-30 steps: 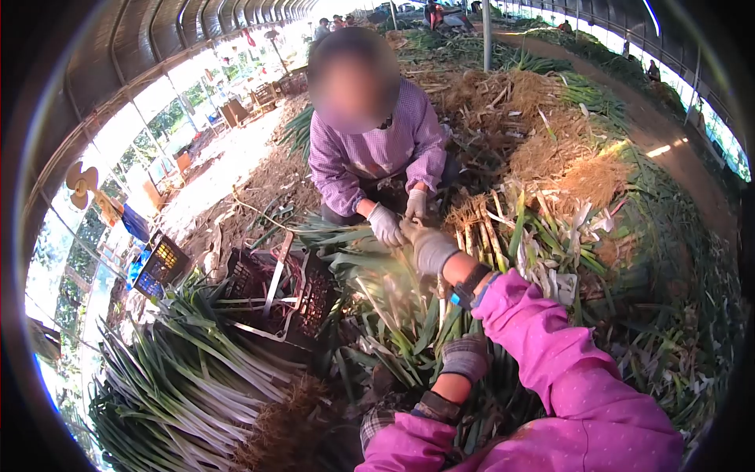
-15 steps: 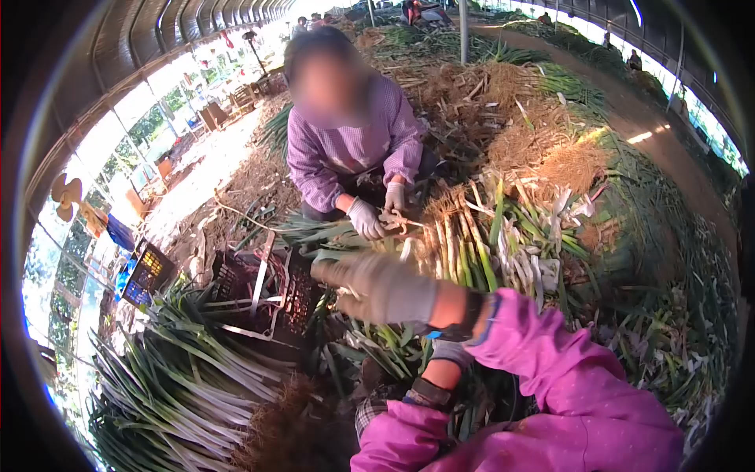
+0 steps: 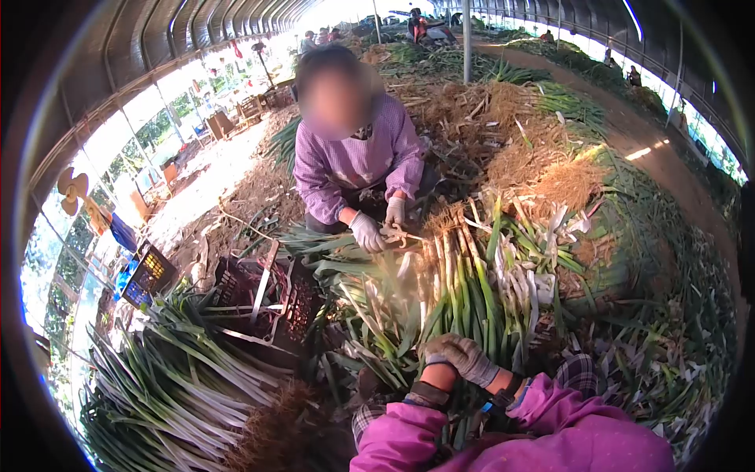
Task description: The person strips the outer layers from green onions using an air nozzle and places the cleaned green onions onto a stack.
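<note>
My right hand point(image 3: 473, 362), in a dirty grey glove, lies over my left hand point(image 3: 436, 357) close to my body, its fingers curled round it. Most of my left hand is hidden beneath, so its fingers do not show. Just beyond both hands is a bunch of long green onions point(image 3: 472, 295), roots pointing away from me and green leaves toward me. Peeled outer leaves point(image 3: 523, 307) lie to their right. Across from me a co-worker in a purple checked top point(image 3: 370, 161) holds something thin and pale between two gloved hands point(image 3: 366, 231).
A dark plastic crate point(image 3: 297, 303) with reddish cords stands at left. In front of it lies a large pile of green onions point(image 3: 185, 385) with white stalks. Root waste point(image 3: 570, 185) is heaped behind. A metal post point(image 3: 466, 43) and a fan point(image 3: 72, 189) stand farther back.
My right hand, stretched out to the left and blurred before, has come back toward my body and rests on my left hand. The onions in front are now uncovered.
</note>
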Demonstrator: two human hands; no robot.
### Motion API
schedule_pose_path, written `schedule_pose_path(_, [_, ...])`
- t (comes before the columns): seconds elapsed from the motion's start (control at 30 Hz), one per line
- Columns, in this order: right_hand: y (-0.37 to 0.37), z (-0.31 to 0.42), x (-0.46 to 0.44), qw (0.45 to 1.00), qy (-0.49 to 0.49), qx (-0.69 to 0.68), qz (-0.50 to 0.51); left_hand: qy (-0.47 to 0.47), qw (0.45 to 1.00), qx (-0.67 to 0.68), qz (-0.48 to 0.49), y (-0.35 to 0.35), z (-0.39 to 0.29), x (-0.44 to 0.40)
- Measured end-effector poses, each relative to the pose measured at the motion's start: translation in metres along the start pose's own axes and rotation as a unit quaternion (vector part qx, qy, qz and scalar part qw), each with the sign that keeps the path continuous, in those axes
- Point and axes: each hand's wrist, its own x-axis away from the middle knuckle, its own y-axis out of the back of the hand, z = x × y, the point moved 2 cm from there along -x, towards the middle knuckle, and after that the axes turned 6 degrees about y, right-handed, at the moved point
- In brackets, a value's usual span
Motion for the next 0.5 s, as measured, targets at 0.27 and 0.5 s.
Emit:
schedule_pose_path(0.27, [0.010,-0.006,0.002,0.999,0.026,0.025,-0.017,-0.009,0.998,0.058,0.000,0.002,-0.014,0.001])
schedule_pose_path(0.5, [0.010,0.006,-0.004,0.999,0.037,0.006,-0.015,-0.003,0.994,0.112,-0.014,0.007,-0.010,-0.002])
